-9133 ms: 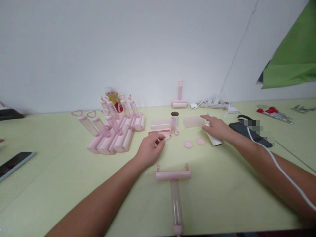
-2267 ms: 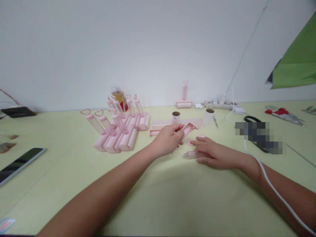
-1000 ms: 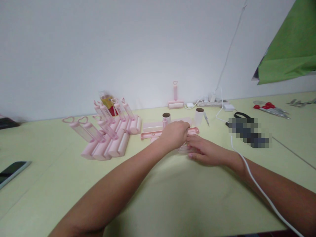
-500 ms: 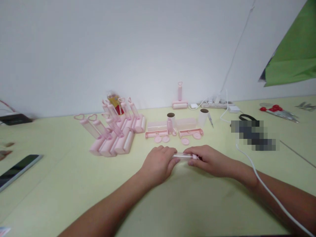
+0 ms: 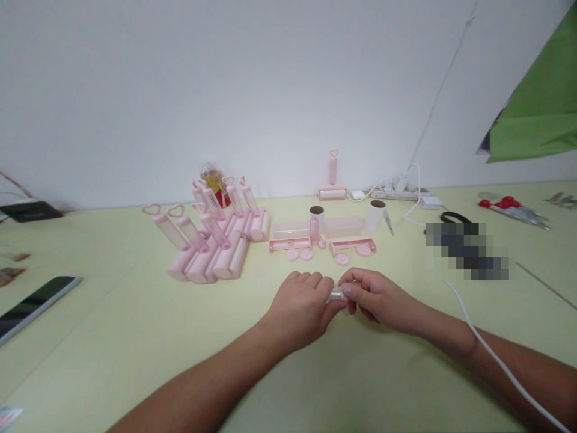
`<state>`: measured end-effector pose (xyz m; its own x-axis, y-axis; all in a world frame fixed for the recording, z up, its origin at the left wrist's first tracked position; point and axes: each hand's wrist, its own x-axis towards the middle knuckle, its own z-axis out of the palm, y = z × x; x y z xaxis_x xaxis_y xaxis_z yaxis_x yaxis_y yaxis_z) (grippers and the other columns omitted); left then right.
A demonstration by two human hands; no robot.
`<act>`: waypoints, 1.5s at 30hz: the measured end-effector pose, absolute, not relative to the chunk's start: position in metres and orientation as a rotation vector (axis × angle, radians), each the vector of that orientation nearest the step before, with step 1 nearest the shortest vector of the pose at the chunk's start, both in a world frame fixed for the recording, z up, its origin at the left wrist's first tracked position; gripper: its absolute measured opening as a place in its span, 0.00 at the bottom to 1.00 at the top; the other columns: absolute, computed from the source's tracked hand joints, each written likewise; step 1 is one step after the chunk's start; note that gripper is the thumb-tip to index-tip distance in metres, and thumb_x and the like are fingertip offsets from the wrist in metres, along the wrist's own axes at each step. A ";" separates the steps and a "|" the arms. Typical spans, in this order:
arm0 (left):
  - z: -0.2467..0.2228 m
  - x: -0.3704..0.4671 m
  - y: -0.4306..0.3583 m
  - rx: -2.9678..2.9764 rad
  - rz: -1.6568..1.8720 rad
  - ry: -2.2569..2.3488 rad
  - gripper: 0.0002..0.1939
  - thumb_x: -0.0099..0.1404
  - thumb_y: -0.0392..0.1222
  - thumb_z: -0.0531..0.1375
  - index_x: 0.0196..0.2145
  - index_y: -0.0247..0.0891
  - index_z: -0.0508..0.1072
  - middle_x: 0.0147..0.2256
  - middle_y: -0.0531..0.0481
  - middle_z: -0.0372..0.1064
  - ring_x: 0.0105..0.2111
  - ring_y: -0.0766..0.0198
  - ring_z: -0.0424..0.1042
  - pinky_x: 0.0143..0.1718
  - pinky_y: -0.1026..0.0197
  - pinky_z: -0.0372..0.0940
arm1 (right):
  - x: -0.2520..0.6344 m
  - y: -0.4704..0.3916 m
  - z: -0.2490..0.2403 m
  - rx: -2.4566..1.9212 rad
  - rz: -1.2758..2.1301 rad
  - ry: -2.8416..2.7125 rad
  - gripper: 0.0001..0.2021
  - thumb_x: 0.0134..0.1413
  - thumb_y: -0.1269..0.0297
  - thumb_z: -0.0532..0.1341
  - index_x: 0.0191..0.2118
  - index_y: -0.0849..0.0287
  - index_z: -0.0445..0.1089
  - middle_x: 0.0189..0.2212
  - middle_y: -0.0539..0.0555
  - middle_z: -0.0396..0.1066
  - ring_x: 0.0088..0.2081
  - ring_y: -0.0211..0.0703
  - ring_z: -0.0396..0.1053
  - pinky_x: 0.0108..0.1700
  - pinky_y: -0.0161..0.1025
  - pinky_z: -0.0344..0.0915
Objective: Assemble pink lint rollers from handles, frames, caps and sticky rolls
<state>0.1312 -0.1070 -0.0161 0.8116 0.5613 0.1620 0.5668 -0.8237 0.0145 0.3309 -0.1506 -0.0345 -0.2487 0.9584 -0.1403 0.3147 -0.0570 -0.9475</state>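
Note:
Between my hands, over the near middle of the table, is a clear lint roller handle [image 5: 336, 294]; only a short stretch of it shows. My left hand [image 5: 301, 307] is wrapped around the handle. The thumb and fingers of my right hand [image 5: 383, 300] pinch its right end, and they hide that end. Just beyond lie two pink roller frames [image 5: 288, 245], several pink discs [image 5: 342, 259], pale clear covers [image 5: 343, 227] and an upright pink handle [image 5: 314, 230]. Two rolls with brown cores, a left roll [image 5: 317, 212] and a right roll [image 5: 375, 215], stand behind.
Several finished pink lint rollers [image 5: 232, 255] stand at left, another lint roller [image 5: 332, 191] by the wall. A phone [image 5: 33, 307] lies far left. At right are a power strip [image 5: 399, 194], red-handled scissors [image 5: 514, 209] and a white cable [image 5: 491, 355] crossing over my right forearm.
My left hand has slid rightward along the handle, covering more of it. My right hand has turned, its thumb now on the handle's end. The view has shifted slightly.

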 end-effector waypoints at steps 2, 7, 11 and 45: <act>-0.016 0.132 -0.108 -2.946 -0.242 -0.923 0.17 0.71 0.52 0.50 0.38 0.36 0.68 0.35 0.44 0.69 0.35 0.53 0.68 0.36 0.52 0.61 | 0.333 -0.149 -0.033 -1.453 1.284 -1.694 0.20 0.64 0.52 0.54 0.26 0.61 0.66 0.18 0.47 0.61 0.19 0.32 0.55 0.22 0.32 0.51; -0.014 0.139 -0.115 -2.975 -0.223 -0.848 0.11 0.72 0.43 0.48 0.39 0.37 0.67 0.35 0.45 0.68 0.34 0.56 0.67 0.36 0.52 0.62 | 0.333 -0.149 -0.036 -1.417 1.317 -1.732 0.22 0.64 0.50 0.53 0.25 0.60 0.65 0.18 0.47 0.62 0.19 0.32 0.56 0.24 0.31 0.55; -0.015 0.140 -0.115 -2.980 -0.157 -0.842 0.11 0.71 0.45 0.48 0.41 0.37 0.67 0.36 0.45 0.68 0.34 0.55 0.68 0.34 0.53 0.64 | 0.333 -0.152 -0.037 -1.409 1.470 -1.619 0.18 0.63 0.49 0.54 0.30 0.59 0.63 0.17 0.44 0.61 0.15 0.30 0.54 0.18 0.30 0.49; -0.020 0.115 -0.082 -3.359 -0.859 -1.216 0.20 0.70 0.52 0.53 0.52 0.37 0.66 0.25 0.57 0.63 0.25 0.68 0.63 0.29 0.65 0.56 | 0.361 -0.138 -0.036 -1.529 1.058 -1.697 0.15 0.60 0.52 0.57 0.33 0.60 0.70 0.16 0.46 0.65 0.19 0.36 0.63 0.23 0.33 0.57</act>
